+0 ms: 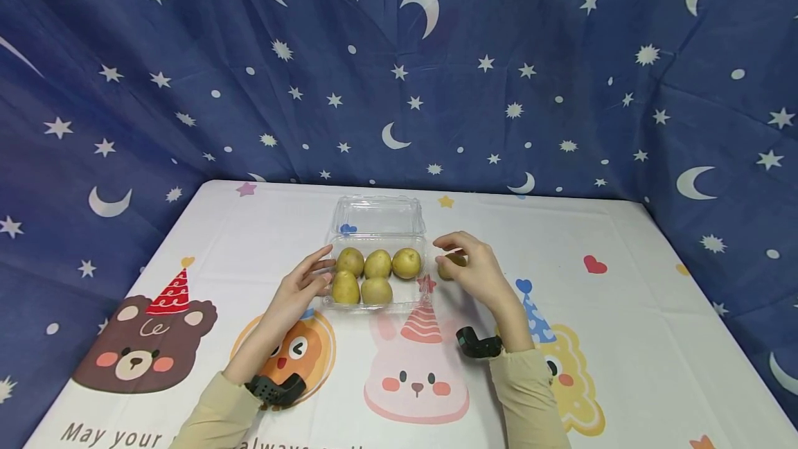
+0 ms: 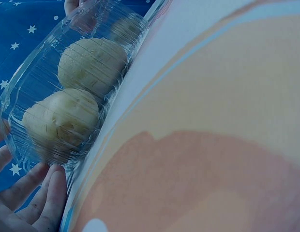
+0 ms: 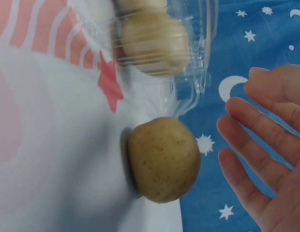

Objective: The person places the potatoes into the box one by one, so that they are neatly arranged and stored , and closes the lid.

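Observation:
A clear plastic clamshell box (image 1: pixel 408 294) lies with its lid (image 1: pixel 378 215) folded back, holding several yellowish-brown potatoes (image 1: pixel 377 264) in two rows. My left hand (image 1: pixel 303 281) is at the box's left side, its extended fingertips right at the wall, as the left wrist view also shows. Just right of the box, a loose potato (image 3: pixel 164 160) sits on the tablecloth. Over it hovers my right hand (image 1: pixel 475 271), fingers spread and loosely bent. In the right wrist view a gap shows between those fingers (image 3: pixel 247 140) and the potato.
A white tablecloth (image 1: pixel 630 338) printed with cartoon animals covers the table. Behind it hangs a dark blue curtain (image 1: pixel 461 109) with moons and stars. The front row of the box has a bare spot at its right end.

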### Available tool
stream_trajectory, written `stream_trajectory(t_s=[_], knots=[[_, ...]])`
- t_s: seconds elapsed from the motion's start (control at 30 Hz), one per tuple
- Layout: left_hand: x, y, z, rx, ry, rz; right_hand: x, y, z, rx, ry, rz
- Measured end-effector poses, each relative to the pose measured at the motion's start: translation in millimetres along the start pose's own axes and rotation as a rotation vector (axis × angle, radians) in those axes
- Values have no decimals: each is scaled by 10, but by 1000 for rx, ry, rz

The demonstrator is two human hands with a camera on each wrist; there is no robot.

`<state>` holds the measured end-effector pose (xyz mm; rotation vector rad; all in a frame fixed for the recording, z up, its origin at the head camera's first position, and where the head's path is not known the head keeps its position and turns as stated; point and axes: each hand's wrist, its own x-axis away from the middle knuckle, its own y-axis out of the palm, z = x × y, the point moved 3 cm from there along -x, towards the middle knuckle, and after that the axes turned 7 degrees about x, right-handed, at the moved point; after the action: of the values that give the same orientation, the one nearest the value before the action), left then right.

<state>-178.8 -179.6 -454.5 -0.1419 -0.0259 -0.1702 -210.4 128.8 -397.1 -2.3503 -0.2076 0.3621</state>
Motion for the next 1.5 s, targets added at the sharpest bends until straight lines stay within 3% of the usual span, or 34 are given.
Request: stream_trajectory(t_s=[0.47, 1.5], knots=[[5, 7, 11, 8, 2, 4, 26, -7, 177, 73, 41, 9], [9, 5, 4, 3, -6, 0, 61, 105, 412, 99, 172, -129]])
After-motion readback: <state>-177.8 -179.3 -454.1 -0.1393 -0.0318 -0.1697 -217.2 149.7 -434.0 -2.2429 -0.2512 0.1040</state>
